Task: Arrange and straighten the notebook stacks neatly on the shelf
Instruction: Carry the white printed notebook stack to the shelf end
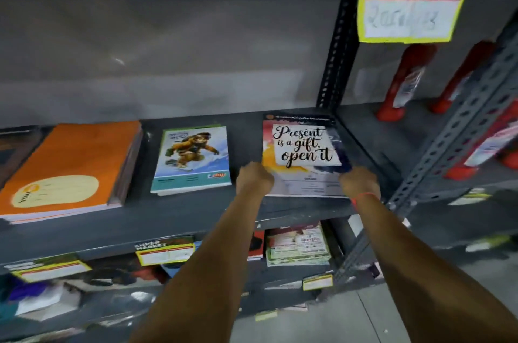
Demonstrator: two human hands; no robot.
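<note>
**Squaring the right-hand stack on the middle shelf**

Working from the head view, I am bracing the "Present is a gift" stack (304,155) between both hands at its near corners. My left hand (253,178) is curling closed against the near-left corner, and my right hand (358,181) is closing over the near-right corner, a red thread showing at that wrist. The two hands are standing apart with the stack's width between them; I cannot tell how far the fingers are wrapping under the covers. This stack is lying flat at the right end of the shelf (179,219), close to the perforated upright (337,54), and its edges are reading roughly parallel to the shelf front. I am judging it nearly settled. The snowboarder notebook stack (193,159) in the centre is sitting slightly rotated, with lower books peeping out at its near edge. The orange notebook stack (70,169) at the left is fanning at its right side. Those two are, in my estimate, remaining to be trued.
</note>
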